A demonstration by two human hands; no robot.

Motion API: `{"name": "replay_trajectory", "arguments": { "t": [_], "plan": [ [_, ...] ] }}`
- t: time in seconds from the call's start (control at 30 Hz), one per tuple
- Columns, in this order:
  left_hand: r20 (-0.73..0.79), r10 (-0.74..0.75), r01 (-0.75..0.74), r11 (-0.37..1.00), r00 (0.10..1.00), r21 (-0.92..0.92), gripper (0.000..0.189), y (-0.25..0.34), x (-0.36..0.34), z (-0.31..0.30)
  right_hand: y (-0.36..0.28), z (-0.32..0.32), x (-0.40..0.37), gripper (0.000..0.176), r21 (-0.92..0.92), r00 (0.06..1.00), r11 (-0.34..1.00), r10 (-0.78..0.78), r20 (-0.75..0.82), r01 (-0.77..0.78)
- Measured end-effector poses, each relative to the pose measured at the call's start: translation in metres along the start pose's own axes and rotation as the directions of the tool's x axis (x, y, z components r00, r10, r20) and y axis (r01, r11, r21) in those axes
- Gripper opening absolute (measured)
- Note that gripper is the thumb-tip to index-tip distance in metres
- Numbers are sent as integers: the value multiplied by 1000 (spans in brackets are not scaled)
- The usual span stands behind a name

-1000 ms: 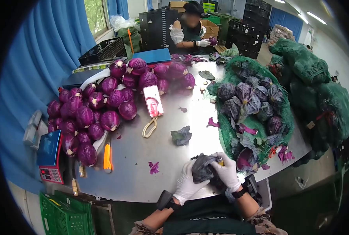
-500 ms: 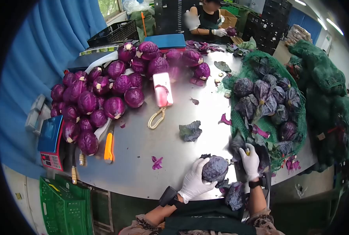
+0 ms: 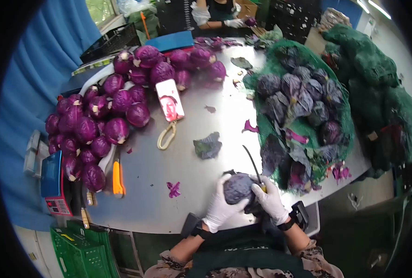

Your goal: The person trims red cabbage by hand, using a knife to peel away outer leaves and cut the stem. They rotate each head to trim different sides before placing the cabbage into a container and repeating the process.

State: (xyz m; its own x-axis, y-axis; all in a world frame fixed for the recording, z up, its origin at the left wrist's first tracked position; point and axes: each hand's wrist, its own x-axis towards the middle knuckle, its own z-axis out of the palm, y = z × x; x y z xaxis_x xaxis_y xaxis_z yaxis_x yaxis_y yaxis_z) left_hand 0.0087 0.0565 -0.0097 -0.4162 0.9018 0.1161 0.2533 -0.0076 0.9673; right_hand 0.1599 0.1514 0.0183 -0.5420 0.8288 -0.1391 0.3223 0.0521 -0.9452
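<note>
At the front edge of the metal table, a dull bluish-purple red cabbage [image 3: 238,189] is gripped by my gloved left hand [image 3: 222,208], fingers wrapped around its left side. Against the cabbage's right side is my gloved right hand [image 3: 271,202], closed on the yellow handle of a knife [image 3: 251,160]. Its thin, dark, curved blade points up and away from me. Dark loose leaves below the cabbage are partly hidden by my hands. A torn outer leaf [image 3: 207,146] lies on the table beyond.
Shiny purple cabbages [image 3: 115,130] are piled at left. Untrimmed cabbages sit in a green net [image 3: 346,123] at right. A phone [image 3: 170,99] with a loop strap, an orange cutter [image 3: 118,178] and a red scale [image 3: 58,206] share the table. Across it, a co-worker's gloved hand [image 3: 234,23] shows.
My right hand has come left from the leaves beside the net to the cabbage, and the knife blade now shows upright. The head view has shifted, moving the scene left and slightly up.
</note>
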Motion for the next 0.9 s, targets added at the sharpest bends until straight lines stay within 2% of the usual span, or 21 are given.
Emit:
{"name": "replay_trajectory", "arguments": {
  "t": [0.07, 0.1, 0.13, 0.2, 0.23, 0.27, 0.33, 0.47, 0.53, 0.57, 0.63, 0.77, 0.8, 0.83, 0.87, 0.9],
  "plan": [
    [32, -63, 65, 996, 998, -60, 87, 4, -6, -12, -4, 5, -11, 38, 89, 996, 994, -64, 57, 59],
    [45, -63, 66, 996, 997, -64, 85, 6, -10, -18, -8, 5, -14, 41, 55, 992, 996, -72, 102, 67],
    [45, -39, 40, 999, 998, -8, 83, 5, -13, -24, -3, 8, -17, 43, 77, 990, 997, -34, 140, 24],
    [57, -17, 14, 999, 998, 45, 83, 3, -16, -36, -15, 2, -27, 41, 329, 938, 910, 144, 315, -251],
    [58, -39, 38, 999, 998, 12, 83, -1, -18, -39, -17, 3, -32, 36, 377, 944, 888, 158, 288, -263],
    [37, -20, 19, 999, 999, 31, 81, 2, -20, -42, -4, 0, -32, 33, 240, 972, 966, 43, 232, -100],
    [13, 61, -62, 967, 998, 248, 78, 11, -19, -46, 6, -7, -40, 31, -13, 989, 999, -32, 142, 35],
    [6, 79, -78, 964, 997, 254, 78, 16, -17, -39, 17, -11, -50, 26, -130, 990, 986, -87, 111, 101],
    [-31, 36, -22, 929, 999, 370, 80, 26, -18, -35, 19, -6, -54, 22, -256, 992, 960, -99, 74, 114],
    [-29, 42, -28, 928, 999, 372, 80, 24, -16, -34, 19, -5, -57, 20, -322, 988, 934, -139, 71, 155],
    [-49, -21, 31, 977, 999, 212, 81, 15, -18, -33, 12, 0, -61, 21, -303, 989, 944, -102, 105, 130],
    [-86, 36, -11, 959, 996, 282, 81, 14, -19, -30, 8, 4, -65, 23, -328, 988, 933, -126, 93, 150],
    [-103, 31, 0, 959, 994, 283, 81, 15, -20, -28, 5, 4, -66, 24, -339, 989, 933, -81, 124, 119],
    [-103, 17, 15, 952, 995, 307, 82, 13, -20, -29, 4, 6, -69, 23, -359, 987, 922, -111, 113, 145],
    [-108, 84, -45, 944, 991, 327, 85, 12, -20, -29, 4, 9, -67, 23, -374, 983, 911, -145, 111, 177],
    [-125, 56, -11, 942, 991, 336, 86, 14, -19, -29, 4, 11, -62, 23, -374, 973, 901, -171, 157, 218]
  ]
}}
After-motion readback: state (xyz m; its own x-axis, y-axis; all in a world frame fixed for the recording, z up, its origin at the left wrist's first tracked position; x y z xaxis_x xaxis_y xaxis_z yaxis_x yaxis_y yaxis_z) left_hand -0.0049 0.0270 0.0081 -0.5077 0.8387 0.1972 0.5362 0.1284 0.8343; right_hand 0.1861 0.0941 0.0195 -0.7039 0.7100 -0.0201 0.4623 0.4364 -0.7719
